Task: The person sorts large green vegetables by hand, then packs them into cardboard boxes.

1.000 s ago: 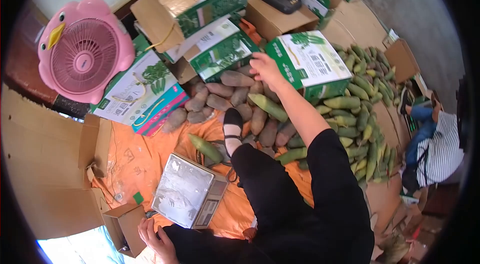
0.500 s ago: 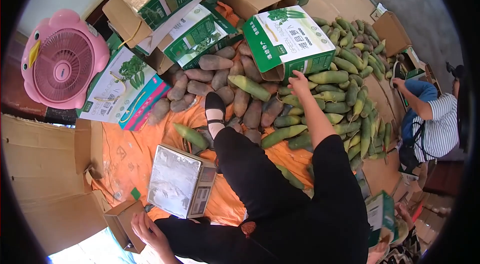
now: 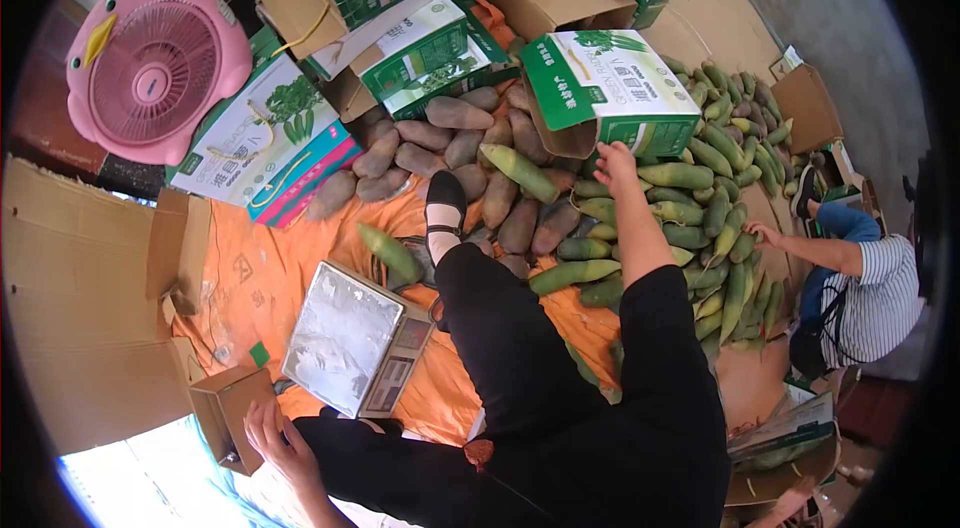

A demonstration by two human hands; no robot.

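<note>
My right hand reaches forward over the pile of green radishes, its fingers loosely bent and apart at the lower edge of a green and white radish carton. Nothing shows in that hand. My left hand is low on the left, fingers spread, beside a small open cardboard box. To its right a scale with a worn silvery plate rests on an orange sheet. One long green radish lies just behind the scale.
Darker, soil-coated radishes lie beyond my foot. A pink fan and more cartons stand at the back left. At the right a person in a striped shirt extends a hand to the pile. Another open carton is at lower right.
The whole view has shifted slightly. My right hand's fingers have bent in by the carton's edge. The person at the right has stretched an arm out to the radish pile.
</note>
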